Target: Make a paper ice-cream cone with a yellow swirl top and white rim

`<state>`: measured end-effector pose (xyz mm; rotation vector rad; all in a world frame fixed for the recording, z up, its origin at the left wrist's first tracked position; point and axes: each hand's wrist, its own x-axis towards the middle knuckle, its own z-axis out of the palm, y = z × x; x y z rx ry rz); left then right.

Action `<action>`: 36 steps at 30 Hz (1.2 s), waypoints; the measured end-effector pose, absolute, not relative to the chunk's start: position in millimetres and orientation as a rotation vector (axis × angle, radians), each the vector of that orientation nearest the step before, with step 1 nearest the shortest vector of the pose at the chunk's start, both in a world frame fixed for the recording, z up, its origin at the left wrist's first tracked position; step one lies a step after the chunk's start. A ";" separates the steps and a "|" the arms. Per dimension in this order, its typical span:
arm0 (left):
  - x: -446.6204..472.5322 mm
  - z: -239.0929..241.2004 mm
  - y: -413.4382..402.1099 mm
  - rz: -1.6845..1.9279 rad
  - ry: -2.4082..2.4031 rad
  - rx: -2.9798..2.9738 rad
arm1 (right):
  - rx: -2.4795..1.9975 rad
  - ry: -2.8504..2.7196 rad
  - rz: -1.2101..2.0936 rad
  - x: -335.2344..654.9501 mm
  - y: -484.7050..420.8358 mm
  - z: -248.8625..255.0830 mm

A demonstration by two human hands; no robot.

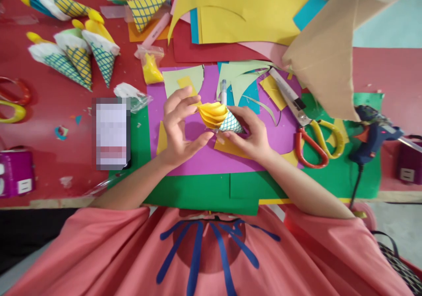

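While right hand (pixel 250 134) pinches paper cone (pixel 221 117) — left hand (pixel 180 131) half-open, fingers spread beside its yellow top.

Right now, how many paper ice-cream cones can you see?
6 cones: one between the left hand and right hand; three clustered upper left; one in the top-left corner; one top centre. Others may be hidden.
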<state>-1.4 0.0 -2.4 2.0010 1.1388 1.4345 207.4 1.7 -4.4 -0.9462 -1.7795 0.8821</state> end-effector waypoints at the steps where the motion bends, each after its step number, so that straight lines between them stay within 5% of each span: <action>1: -2.5 -2.5 -0.6 1.415 1.163 2.052 | -0.936 -1.812 0.827 207.0 2.1 -3.7; 25: 3.3 2.9 -1.0 1.116 1.280 2.088 | -1.032 -2.010 0.363 204.1 -4.0 -7.8; 36: 5.0 5.9 -3.9 1.148 1.243 2.050 | -1.000 -1.979 0.400 199.5 -7.8 -7.1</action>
